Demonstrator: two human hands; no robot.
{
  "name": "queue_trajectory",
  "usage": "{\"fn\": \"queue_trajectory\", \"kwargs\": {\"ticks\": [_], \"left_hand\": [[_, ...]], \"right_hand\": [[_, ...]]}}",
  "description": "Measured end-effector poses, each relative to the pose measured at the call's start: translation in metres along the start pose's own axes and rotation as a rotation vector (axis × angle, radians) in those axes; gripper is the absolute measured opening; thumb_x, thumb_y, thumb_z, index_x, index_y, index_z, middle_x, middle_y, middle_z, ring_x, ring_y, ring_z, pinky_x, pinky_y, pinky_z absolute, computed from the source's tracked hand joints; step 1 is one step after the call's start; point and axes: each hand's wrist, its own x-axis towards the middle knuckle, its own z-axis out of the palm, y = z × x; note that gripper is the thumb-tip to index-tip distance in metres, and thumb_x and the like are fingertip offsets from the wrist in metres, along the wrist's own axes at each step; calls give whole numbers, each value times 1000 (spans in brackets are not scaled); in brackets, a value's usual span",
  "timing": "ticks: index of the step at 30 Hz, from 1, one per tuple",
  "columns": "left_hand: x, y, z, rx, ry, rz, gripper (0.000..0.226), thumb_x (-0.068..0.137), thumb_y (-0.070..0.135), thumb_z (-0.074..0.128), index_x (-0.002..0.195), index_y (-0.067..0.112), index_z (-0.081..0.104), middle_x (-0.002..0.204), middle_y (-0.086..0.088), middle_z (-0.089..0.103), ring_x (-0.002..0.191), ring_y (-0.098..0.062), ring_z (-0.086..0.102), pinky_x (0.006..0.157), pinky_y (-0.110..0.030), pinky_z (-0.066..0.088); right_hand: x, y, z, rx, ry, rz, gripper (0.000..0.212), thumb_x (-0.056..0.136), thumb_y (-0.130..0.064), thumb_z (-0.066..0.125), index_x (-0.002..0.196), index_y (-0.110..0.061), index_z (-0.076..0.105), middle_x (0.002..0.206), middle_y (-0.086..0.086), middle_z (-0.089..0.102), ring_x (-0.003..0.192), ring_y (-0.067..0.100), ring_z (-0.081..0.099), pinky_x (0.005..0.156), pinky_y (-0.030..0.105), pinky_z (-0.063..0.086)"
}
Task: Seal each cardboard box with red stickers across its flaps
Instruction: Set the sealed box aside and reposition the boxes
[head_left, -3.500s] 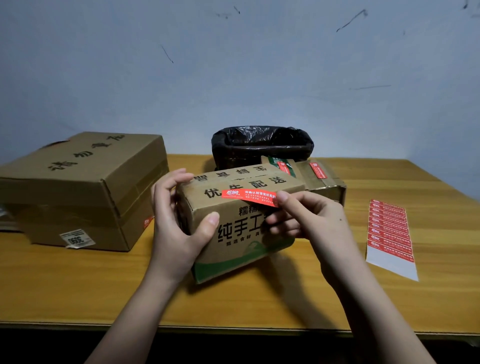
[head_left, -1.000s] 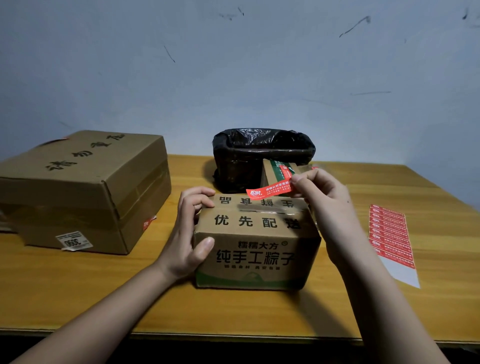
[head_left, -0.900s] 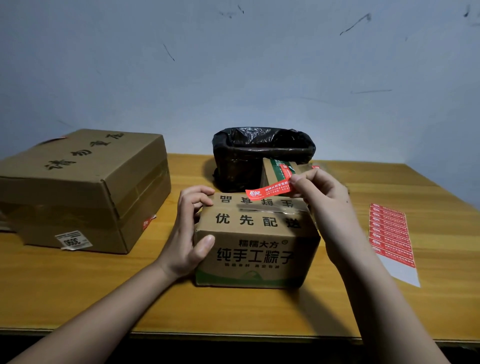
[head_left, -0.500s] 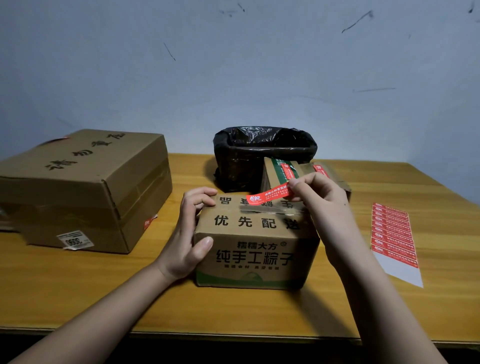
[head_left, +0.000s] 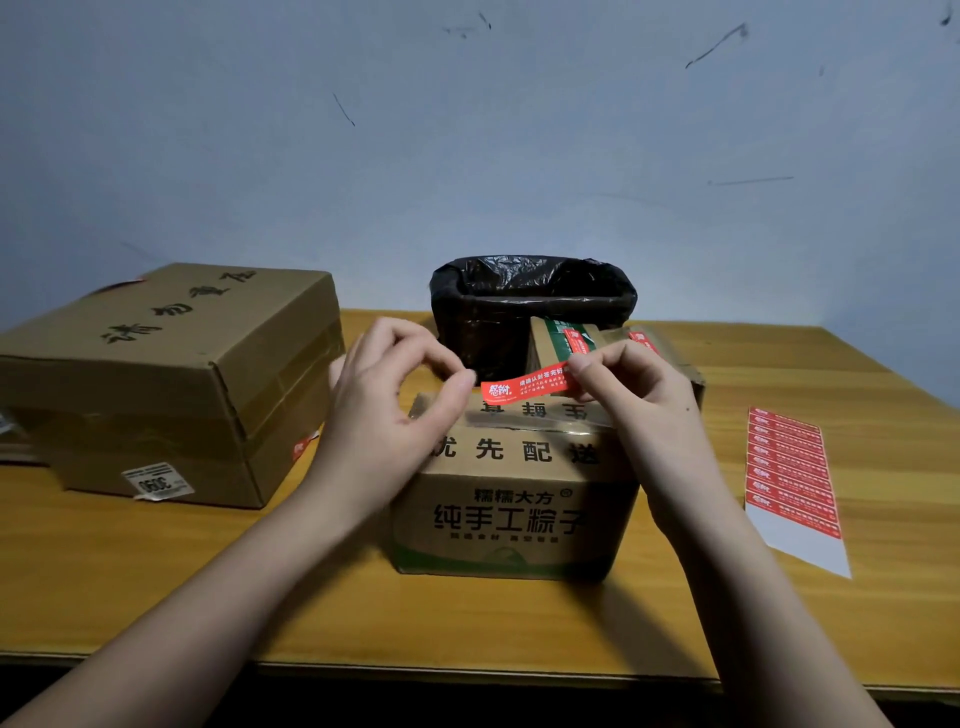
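A small cardboard box (head_left: 514, 499) with black printed characters stands at the middle of the table, its top flaps down. Just above its far top edge hovers a red sticker (head_left: 524, 384), a narrow strip. My right hand (head_left: 644, 410) pinches the strip's right end. My left hand (head_left: 384, 410) is raised off the box, and its thumb and forefinger pinch together at the strip's left end. The sticker sheet (head_left: 792, 467), with several red stickers, lies on the table to the right.
A large cardboard box (head_left: 171, 384) stands at the left. Behind the small box are a bin lined with a black bag (head_left: 530, 306) and another small box (head_left: 543, 348) bearing red stickers. The wooden table (head_left: 156, 597) ends at a wall.
The small box was tilted, then set flat, and the sticker was lifted off its front. In the last half second my left hand left the box's corner and rose to the sticker's left end.
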Motion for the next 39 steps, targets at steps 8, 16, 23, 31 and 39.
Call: {"fn": "queue_trajectory", "kwargs": {"ticks": [8, 16, 23, 31, 39], "left_hand": [[15, 17, 7, 67, -226, -360, 32, 89, 57, 50, 76, 30, 60, 107, 11, 51, 111, -12, 45, 90, -30, 11], [18, 22, 7, 54, -217, -347, 23, 91, 40, 55, 72, 27, 60, 103, 11, 52, 106, -12, 49, 94, -33, 21], [13, 17, 6, 319, -174, -263, 26, 91, 44, 50, 69, 30, 53, 95, 11, 48, 98, -11, 41, 82, -27, 14], [9, 14, 8, 568, -224, -142, 27, 91, 43, 47, 71, 26, 50, 89, 10, 42, 93, -12, 39, 83, -31, 20], [13, 15, 7, 509, -256, -190, 28, 93, 43, 42, 72, 27, 51, 89, 10, 44, 95, -14, 42, 83, -33, 22]], "right_hand": [[0, -6, 1, 28, 1, -35, 18, 90, -18, 65, 75, -9, 61, 64, -13, 61, 67, 0, 56, 65, 9, 42], [1, -5, 1, -38, 43, -11, 25, 90, -21, 66, 67, -12, 59, 63, -12, 59, 65, 0, 54, 63, 10, 41], [2, 0, 3, -583, 42, -18, 30, 88, -39, 61, 67, -18, 57, 68, -4, 64, 74, 14, 60, 73, 36, 45], [2, 0, 6, -1126, -33, -212, 22, 95, -42, 45, 85, -25, 54, 88, -8, 63, 87, 18, 56, 82, 38, 40], [5, -4, 5, -778, -29, -66, 26, 92, -38, 54, 76, -19, 55, 72, -3, 61, 75, 19, 57, 65, 34, 41]]}}
